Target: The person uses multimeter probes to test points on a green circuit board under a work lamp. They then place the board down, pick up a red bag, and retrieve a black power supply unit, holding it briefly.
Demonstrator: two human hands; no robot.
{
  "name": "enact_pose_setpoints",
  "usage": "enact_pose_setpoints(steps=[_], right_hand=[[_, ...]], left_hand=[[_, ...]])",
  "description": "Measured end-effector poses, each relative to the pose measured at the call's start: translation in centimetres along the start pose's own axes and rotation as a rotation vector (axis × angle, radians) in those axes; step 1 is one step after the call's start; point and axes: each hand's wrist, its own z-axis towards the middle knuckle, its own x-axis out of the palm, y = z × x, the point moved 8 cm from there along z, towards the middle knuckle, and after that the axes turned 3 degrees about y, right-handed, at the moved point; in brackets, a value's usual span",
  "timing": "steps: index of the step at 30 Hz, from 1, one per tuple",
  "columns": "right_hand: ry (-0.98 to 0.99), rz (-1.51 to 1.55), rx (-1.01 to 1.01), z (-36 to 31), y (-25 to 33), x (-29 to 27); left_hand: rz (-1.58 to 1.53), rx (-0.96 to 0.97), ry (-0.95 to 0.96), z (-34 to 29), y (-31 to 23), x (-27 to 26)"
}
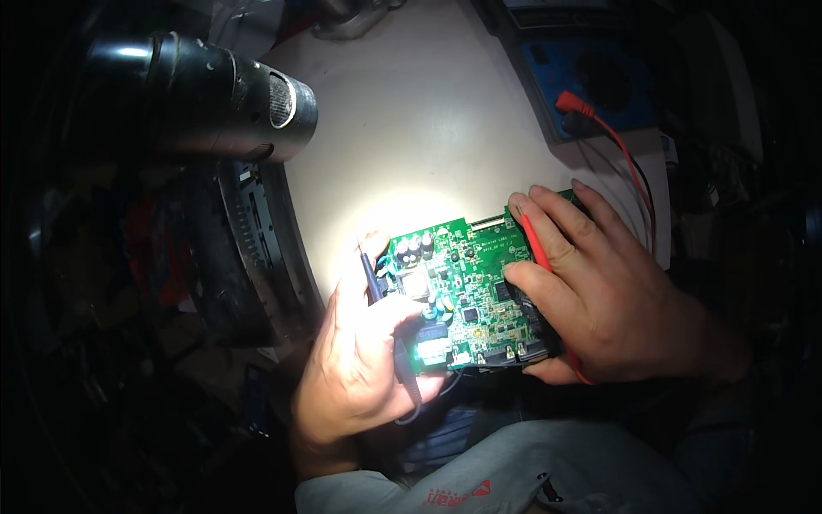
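A green circuit board (488, 265), crowded with capacitors, chips and connectors, is held between my two hands above the lap. My left hand (355, 360) grips its left edge, the thumb over the components, and also keeps a black test probe (372, 278) against the palm side. Over the right end of the board lies my right hand (591, 283), its fingers bent around the far edge and its thumb on the face. A red test probe (535, 240) is tucked between that thumb and the fingers. The board's right end is hidden under this hand.
A blue multimeter (548, 77) with a red plug (574, 104) and leads stands at the far right. At the upper left a black cylindrical tool (214, 98) juts over the pale worktop (402, 128). A dark slotted case (261, 248) leans at the left edge.
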Motion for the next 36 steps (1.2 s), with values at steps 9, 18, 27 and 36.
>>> enact_pose_setpoints(steps=[9,18,27,36], right_hand=[[-0.029,0.027,0.008,-0.3,-0.2,-0.2],[-0.030,0.104,0.018,-0.2,-0.1,-0.5],[-0.052,0.130,0.006,-0.2,-0.1,-0.8],[-0.045,0.142,-0.004,0.2,-0.2,-0.7]], left_hand=[[-0.110,-0.020,0.024,0.4,0.0,0.4],[-0.082,-0.039,0.034,-0.4,0.4,0.1],[-0.076,-0.045,0.021,-0.4,0.4,0.1],[-0.083,-0.052,0.025,-0.6,0.8,0.2]])
